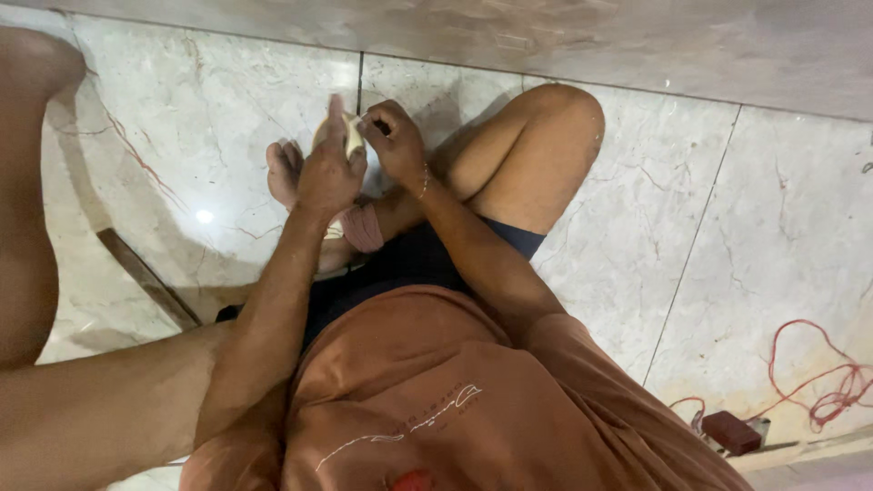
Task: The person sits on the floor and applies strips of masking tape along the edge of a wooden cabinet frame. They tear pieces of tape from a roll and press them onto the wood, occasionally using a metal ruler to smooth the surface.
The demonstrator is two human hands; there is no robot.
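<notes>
The person sits on a floor [227, 118] of polished marble tiles, pale cream with thin reddish veins and dark narrow joints. Both hands meet above the crossed legs. The left hand [329, 171] is closed around a small pale object [353, 136], smooth and rounded, cream in colour; the fingers wrap it so that only one edge shows, and its exact kind is hard to make out. The right hand [396, 138] touches the top of the same object with pinched fingertips, in a narrow grip; whether something thin is held between them I cannot tell. A thin bracelet [425, 182] lies on the right wrist.

Under the hands one bare foot [284, 168] shows with its toes up, partly hidden by the left hand. A pinkish soft thing [364, 227] sits below the wrists; it is mostly covered. The person wears a rust-brown shirt [409, 391] of soft cloth and dark shorts [409, 259].

At the lower right lie one red wire [823, 382], loose and curled, and one small dark red block [730, 432] beside a metal part, cut by the edge.
</notes>
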